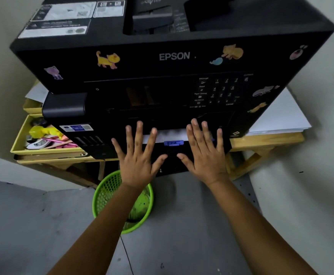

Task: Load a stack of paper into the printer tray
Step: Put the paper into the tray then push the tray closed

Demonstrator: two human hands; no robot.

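Two hands lie flat with fingers spread and straight, grasping nothing: the left hand (pixel 137 157) and right hand (pixel 205 153) rest on the pulled-out tray (pixel 172 153) of the black printer (pixel 174 56). White paper (pixel 170 135) sits in the tray between the fingertips, behind a blue guide (pixel 173 143). The printer stands on a wooden bench (pixel 265 141), with a green basket (pixel 110 195) on the floor below

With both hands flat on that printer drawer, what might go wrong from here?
1. The white paper shows between the fingers of the left hand and right hand; pushed unevenly, the tray may buckle it.
2. Fingertips near the printer slot could get pinched.
3. The blue guide may sit loose, so sheets skew.
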